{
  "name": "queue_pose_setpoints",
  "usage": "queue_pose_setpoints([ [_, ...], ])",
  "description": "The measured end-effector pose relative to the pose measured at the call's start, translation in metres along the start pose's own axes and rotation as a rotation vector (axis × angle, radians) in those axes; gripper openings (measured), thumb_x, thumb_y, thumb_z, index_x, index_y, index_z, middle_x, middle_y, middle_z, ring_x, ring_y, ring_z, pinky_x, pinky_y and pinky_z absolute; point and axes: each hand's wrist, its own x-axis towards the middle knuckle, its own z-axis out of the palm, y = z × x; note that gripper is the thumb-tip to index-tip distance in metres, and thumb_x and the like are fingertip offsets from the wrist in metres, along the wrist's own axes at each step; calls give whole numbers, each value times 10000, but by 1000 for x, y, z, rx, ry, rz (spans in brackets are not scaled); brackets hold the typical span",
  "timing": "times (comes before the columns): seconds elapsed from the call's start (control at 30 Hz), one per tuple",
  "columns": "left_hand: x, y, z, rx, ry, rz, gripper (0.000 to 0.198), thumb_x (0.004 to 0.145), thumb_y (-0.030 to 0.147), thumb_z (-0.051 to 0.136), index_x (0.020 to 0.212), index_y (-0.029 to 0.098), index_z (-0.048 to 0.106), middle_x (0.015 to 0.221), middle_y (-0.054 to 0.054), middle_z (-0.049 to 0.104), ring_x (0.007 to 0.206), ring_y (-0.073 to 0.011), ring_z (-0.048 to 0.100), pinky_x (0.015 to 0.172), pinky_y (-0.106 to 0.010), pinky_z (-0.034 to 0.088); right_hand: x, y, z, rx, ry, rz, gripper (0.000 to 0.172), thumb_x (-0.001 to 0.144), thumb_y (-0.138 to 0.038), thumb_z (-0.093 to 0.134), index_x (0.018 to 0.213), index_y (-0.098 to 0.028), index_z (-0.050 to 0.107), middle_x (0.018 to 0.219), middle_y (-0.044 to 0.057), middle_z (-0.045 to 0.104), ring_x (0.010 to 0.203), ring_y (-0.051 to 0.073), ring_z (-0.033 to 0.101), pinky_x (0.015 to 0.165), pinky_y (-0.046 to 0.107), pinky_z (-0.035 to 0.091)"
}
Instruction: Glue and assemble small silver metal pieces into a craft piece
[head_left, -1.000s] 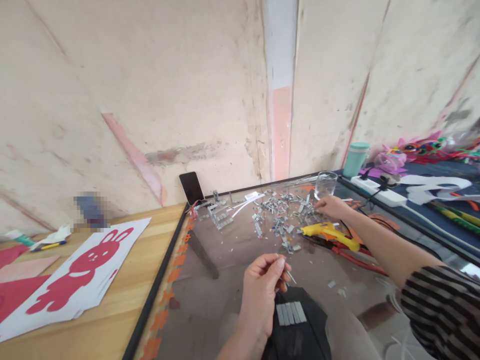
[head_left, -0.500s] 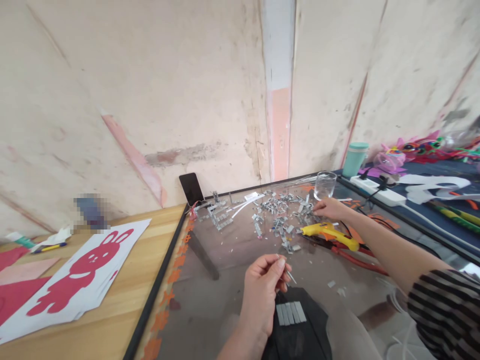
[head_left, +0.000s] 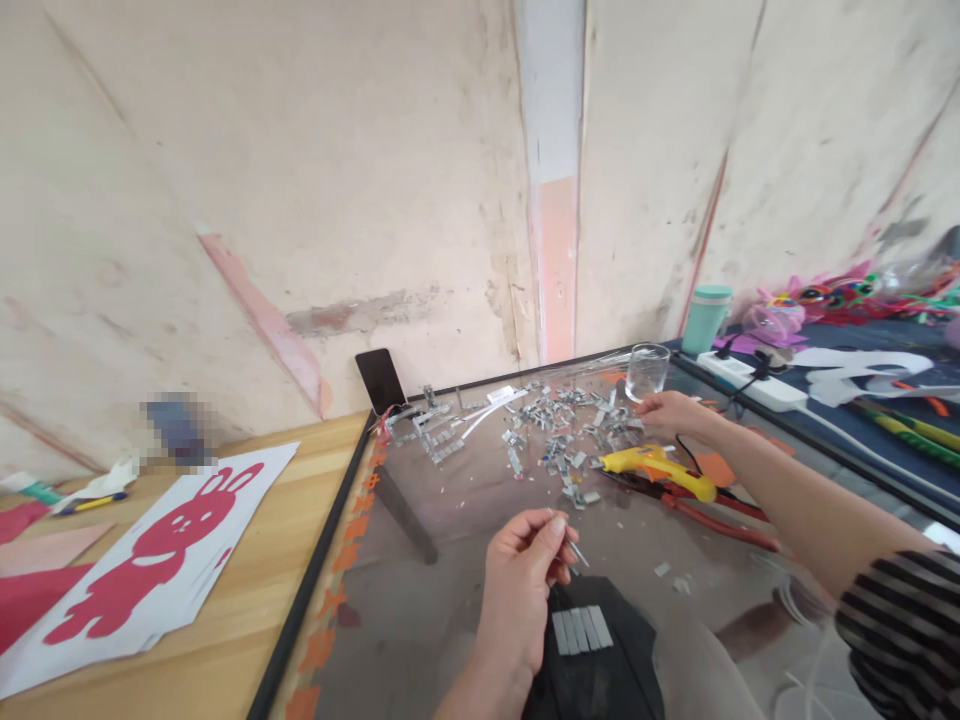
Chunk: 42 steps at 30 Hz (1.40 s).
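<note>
Strips point(head_left: 583, 631) sit rowed on a black pad point(head_left: 600, 690); many more seem left in the pile point(head_left: 559, 408). My left hand point(head_left: 525, 565) pinches a rod point(head_left: 576, 551); my right hand point(head_left: 671, 415), apart, has an unclear grip.

no text, label, brand, number or sign can be read. the white paper sheet with a red rabbit figure point(head_left: 184, 525) bears a picture and no legible words. the row of orange, jagged cut-out shapes point(head_left: 319, 648) along the table's left edge forms no lettering that can be made out. the slim, black, rectangular phone point(head_left: 380, 380) has a dark screen. any marking on the yellow, gun-shaped tool point(head_left: 652, 465), the mint-green, cylindrical lidded cup point(head_left: 707, 318) or the small, flat, grey pieces point(head_left: 561, 402) is too small to tell.
</note>
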Motion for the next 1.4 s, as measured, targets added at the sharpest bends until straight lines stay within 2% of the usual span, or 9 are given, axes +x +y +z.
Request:
queue_pose_setpoints([
  [0.13, 1, -1, 0, 29, 3, 11, 273, 613, 333, 803, 731, 119, 680, 670, -45, 655, 530, -74, 519, 463, -165, 380, -8, -1, -2, -70, -140, 50, 292, 886, -346, 575, 1100, -149, 604, 1113, 42, 621, 934, 231, 621, 775, 393, 532],
  [0.37, 2, 0, 0, 54, 11, 28, 281, 599, 349, 807, 717, 127, 684, 667, -42, 650, 528, -75, 508, 458, -168, 365, -5, -13, 2, -128, -207, 99, 294, 893, -337, 566, 1127, -161, 592, 1144, 53, 609, 950, 227, 616, 786, 397, 530],
  [0.7, 2, -4, -1, 60, -3, 34, 269, 623, 345, 798, 731, 126, 685, 669, -42, 652, 530, -71, 508, 460, -164, 366, -6, -18, -1, -168, -124, 61, 285, 901, -347, 551, 1120, -170, 598, 1160, 49, 605, 970, 234, 607, 810, 404, 521],
  [0.93, 2, -3, -2, 54, -1, 27, 285, 599, 353, 810, 723, 129, 685, 664, -41, 654, 524, -74, 510, 459, -166, 364, -10, -16, 0, -175, -178, 28, 285, 891, -328, 569, 1126, -170, 597, 1166, 53, 603, 958, 226, 612, 788, 391, 528],
  [1.23, 3, -4, -3, 60, -10, 45, 271, 622, 351, 798, 729, 131, 683, 669, -39, 659, 524, -71, 513, 456, -164, 364, -7, -22, 4, -64, -55, 76, 300, 893, -333, 566, 1140, -164, 587, 1168, 57, 600, 964, 229, 610, 793, 402, 526],
  [1.4, 3, -3, -2, 61, -15, 45, 257, 642, 337, 788, 740, 126, 679, 670, -38, 656, 522, -67, 508, 457, -161, 369, -1, -23, 5, -16, -53, 99, 291, 900, -328, 557, 1145, -173, 582, 1168, 63, 600, 954, 215, 613, 789, 396, 529],
])
